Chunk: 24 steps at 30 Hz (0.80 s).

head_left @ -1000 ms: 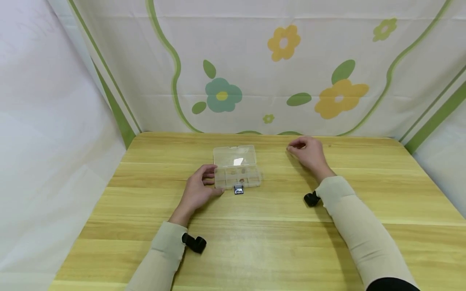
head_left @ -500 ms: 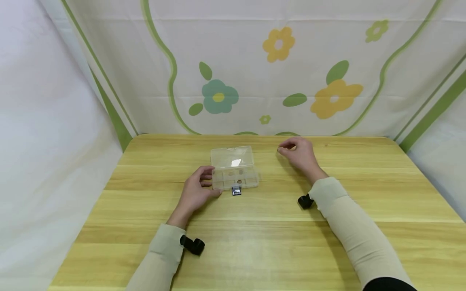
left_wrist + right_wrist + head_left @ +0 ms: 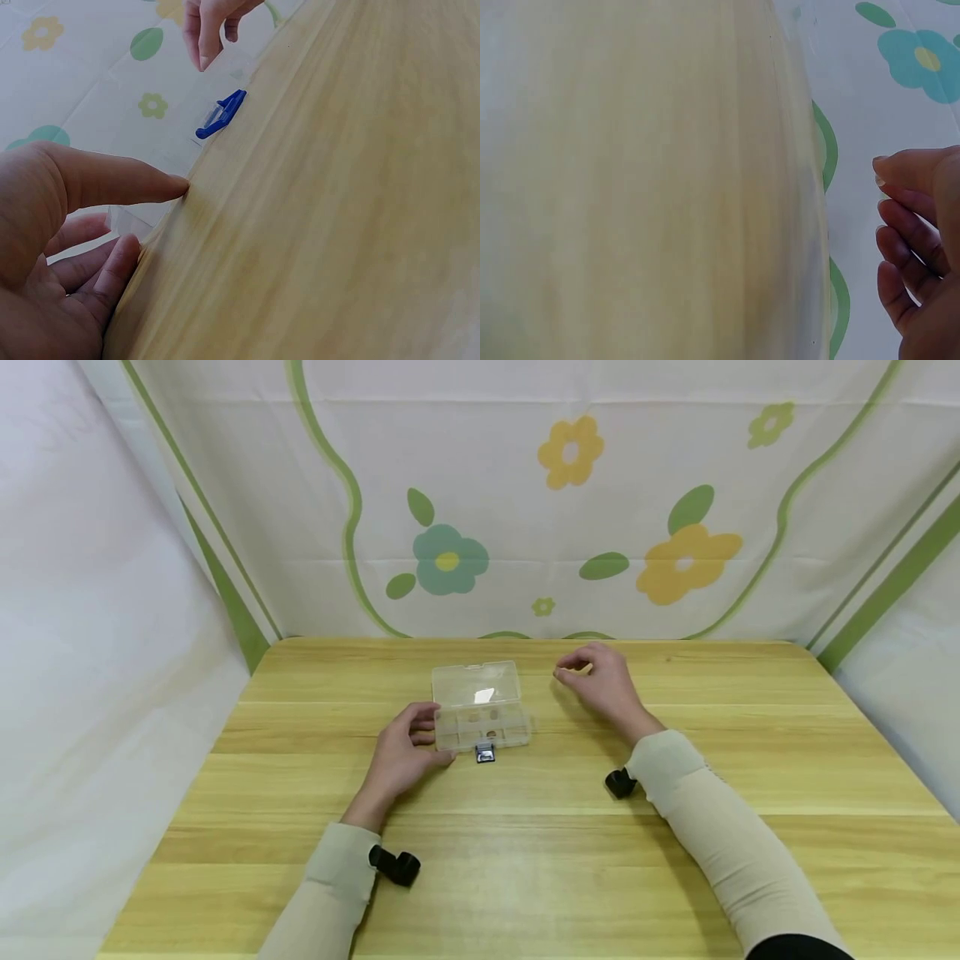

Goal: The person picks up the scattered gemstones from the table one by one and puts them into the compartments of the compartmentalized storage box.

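Note:
A clear plastic compartment box [image 3: 468,735] lies on the table with its lid [image 3: 476,683] raised at the back. My left hand [image 3: 401,756] holds its left end, thumb at the front corner and fingers at the back. A small blue latch-like piece [image 3: 221,115] sits at the middle of the box's front. Small brownish bits show inside the box; their kind is too small to tell. To the right of the box, above the table, is my right hand [image 3: 600,683], thumb and forefinger tips together. Whether something tiny lies between those fingertips [image 3: 881,166] is unclear.
The wooden table [image 3: 480,868] ends at the back against a white curtain [image 3: 517,518] printed with flowers. White cloth [image 3: 112,693] hangs along the left side. A small black camera [image 3: 396,866] is worn on each wrist.
My right hand has moved left toward the box, its thumb and forefinger still together. My left hand keeps its hold on the box. The head view has shifted slightly.

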Tool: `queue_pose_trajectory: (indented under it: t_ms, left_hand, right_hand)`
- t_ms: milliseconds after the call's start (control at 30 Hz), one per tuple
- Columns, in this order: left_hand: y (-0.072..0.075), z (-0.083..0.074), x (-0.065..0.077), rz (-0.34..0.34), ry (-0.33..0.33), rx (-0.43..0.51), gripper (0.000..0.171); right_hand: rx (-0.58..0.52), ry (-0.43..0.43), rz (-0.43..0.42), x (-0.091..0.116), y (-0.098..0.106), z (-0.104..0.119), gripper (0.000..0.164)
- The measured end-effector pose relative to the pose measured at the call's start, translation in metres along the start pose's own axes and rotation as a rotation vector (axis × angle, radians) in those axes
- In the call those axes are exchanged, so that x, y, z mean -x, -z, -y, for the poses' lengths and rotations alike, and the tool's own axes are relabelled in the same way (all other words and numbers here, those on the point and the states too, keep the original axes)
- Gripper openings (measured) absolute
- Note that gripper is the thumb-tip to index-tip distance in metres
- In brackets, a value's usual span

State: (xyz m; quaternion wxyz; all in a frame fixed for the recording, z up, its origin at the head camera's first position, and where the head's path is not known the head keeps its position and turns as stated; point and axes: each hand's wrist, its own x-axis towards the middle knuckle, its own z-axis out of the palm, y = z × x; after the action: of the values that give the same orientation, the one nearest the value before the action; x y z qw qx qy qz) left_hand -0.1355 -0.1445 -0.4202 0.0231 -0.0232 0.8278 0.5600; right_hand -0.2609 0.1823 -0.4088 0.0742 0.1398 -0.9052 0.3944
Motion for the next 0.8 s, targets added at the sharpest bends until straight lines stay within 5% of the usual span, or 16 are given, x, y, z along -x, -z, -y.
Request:
queue_pose_trajectory:
  t_ms: [367,800]
  left_hand:
    - [-0.001,-0.002,0.0,-0.009,0.013,0.009,0.077]
    - [-0.006,-0.016,-0.006,-0.059,0.117,-0.016,0.074]
  right_hand:
    - [-0.009,0.034,0.021,0.003,-0.005,0.014,0.013]
    - [0.033,0.095,0.069,0.007,-0.014,0.029,0.011]
